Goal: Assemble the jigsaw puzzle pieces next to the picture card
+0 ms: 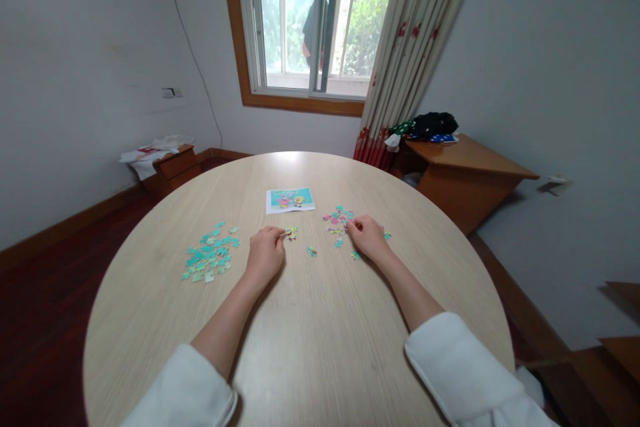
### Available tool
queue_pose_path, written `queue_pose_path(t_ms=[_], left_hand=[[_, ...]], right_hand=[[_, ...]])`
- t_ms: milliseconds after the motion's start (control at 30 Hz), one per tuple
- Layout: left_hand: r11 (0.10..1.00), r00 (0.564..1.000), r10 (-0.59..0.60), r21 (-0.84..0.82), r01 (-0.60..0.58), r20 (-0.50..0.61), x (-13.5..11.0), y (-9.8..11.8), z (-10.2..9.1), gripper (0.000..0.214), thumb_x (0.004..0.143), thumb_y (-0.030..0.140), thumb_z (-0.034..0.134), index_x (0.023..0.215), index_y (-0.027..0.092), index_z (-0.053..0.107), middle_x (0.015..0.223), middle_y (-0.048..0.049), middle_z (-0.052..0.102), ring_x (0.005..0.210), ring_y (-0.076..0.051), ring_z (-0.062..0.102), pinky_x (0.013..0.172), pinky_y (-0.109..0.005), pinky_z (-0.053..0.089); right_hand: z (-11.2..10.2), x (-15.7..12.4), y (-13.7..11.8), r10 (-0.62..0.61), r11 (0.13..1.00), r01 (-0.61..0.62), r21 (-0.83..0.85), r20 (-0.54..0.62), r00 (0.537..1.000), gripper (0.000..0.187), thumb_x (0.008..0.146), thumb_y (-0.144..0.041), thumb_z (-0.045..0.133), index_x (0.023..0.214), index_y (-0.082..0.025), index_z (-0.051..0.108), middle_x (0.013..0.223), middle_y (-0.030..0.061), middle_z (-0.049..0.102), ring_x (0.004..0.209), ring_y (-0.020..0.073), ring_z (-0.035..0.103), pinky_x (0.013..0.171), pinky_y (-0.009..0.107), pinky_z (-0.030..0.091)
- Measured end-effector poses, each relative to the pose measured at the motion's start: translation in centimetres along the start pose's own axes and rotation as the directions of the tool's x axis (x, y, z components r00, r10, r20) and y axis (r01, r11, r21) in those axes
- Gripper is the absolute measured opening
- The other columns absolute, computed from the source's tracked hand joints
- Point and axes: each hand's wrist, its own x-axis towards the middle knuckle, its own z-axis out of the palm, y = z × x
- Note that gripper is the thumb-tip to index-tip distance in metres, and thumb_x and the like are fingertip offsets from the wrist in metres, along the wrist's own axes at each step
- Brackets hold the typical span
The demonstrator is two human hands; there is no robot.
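Left hand (266, 252) at yellow pieces (292, 234), right hand (369, 237) at pink pieces (335, 219): grips I cannot tell; dragged fingers could scatter them.

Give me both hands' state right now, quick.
Left hand: partly closed, at the small cluster of puzzle pieces; grip can't be told.
Right hand: curled beside the pink-and-teal pieces; grip can't be told.

Puzzle pile (209, 255) left on table (320, 347), second pile (338, 216) right, picture card (290, 200) behind between them, window (287, 33) beyond
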Motion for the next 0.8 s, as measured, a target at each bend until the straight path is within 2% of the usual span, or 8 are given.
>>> queue_pose_path(t_ms=[67,200,400,567,800], left_hand=[[1.0,1.0,-0.007,0.007,0.007,0.021,0.0,0.0,0.0,0.031,0.077,0.008,0.046,0.092,0.016,0.072,0.1,-0.0116,0.073,0.093,-0.024,0.065,0.089,-0.038,0.047],[1.0,0.999,-0.003,-0.022,0.004,0.042,-0.1,0.4,0.0,0.032,0.078,0.008,0.046,0.094,0.017,0.072,0.106,-0.0125,0.072,0.101,-0.026,0.064,0.093,-0.04,0.043],[1.0,0.998,0.021,0.016,-0.022,0.052,-0.5,0.8,0.3,0.03,0.078,0.012,0.048,0.092,0.022,0.072,0.108,-0.01,0.072,0.105,-0.026,0.063,0.098,-0.047,0.036],[1.0,0.998,0.011,0.009,-0.011,0.058,-0.6,0.9,0.3,0.032,0.072,0.007,0.049,0.085,0.024,0.073,0.107,-0.01,0.072,0.105,-0.028,0.062,0.099,-0.051,0.034],[0.999,0.995,-0.015,0.037,0.011,0.095,-0.5,1.3,-0.1,0.032,0.072,0.004,0.047,0.085,0.021,0.071,0.11,-0.0109,0.071,0.108,-0.028,0.062,0.1,-0.052,0.033]], right_hand=[[0.1,0.0,0.3,0.004,0.999,-0.003,-0.032,0.023,1.0,0.027,0.087,-0.027,0.05,0.068,-0.017,0.065,0.081,0.0066,0.064,0.08,0.0189,0.053,0.068,0.028,0.03],[0.7,-0.4,0.2,-0.067,0.996,0.067,-0.057,0.012,0.998,0.026,0.088,-0.028,0.05,0.07,-0.018,0.066,0.092,0.0073,0.064,0.089,0.0199,0.053,0.072,0.029,0.03],[0.8,-0.7,0.0,-0.132,0.99,0.129,-0.056,-0.048,0.99,0.025,0.083,-0.032,0.057,0.064,-0.018,0.064,0.087,0.0066,0.062,0.088,0.021,0.051,0.073,0.031,0.029],[0.3,-0.8,-0.4,-0.106,0.992,0.102,-0.074,-0.044,0.993,0.024,0.082,-0.032,0.059,0.064,-0.018,0.064,0.089,0.0073,0.062,0.09,0.0225,0.052,0.074,0.032,0.029],[0.1,-1.0,-0.5,-0.088,0.993,0.083,-0.086,-0.056,0.995,0.023,0.081,-0.033,0.06,0.064,-0.018,0.064,0.088,0.0076,0.062,0.09,0.0228,0.052,0.076,0.034,0.031]])
